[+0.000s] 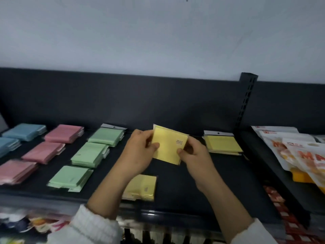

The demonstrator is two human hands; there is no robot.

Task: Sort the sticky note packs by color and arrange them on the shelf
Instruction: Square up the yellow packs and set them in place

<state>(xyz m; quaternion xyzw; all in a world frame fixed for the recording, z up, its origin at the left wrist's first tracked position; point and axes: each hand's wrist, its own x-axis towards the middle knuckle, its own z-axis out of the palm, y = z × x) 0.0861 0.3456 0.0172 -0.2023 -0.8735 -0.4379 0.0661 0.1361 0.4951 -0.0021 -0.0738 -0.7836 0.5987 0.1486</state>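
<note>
Both hands hold one yellow sticky note pack point(168, 147) above the middle of the black shelf point(207, 182). My left hand point(139, 152) grips its left edge, my right hand point(195, 154) its lower right corner. Another yellow stack point(222, 144) lies at the back right, and a yellow stack point(140, 188) sits near the front edge, partly under my left forearm. Three green stacks point(89, 154) form a column left of my hands. Pink stacks point(44, 152) come further left, and blue stacks point(22, 132) lie at the far left.
A slotted black upright point(246, 101) stands at the back right. Beyond it, white and orange snack bags point(299, 152) lie on the neighbouring shelf. Colourful goods point(35, 224) show on a lower shelf below the front edge. A grey wall rises behind.
</note>
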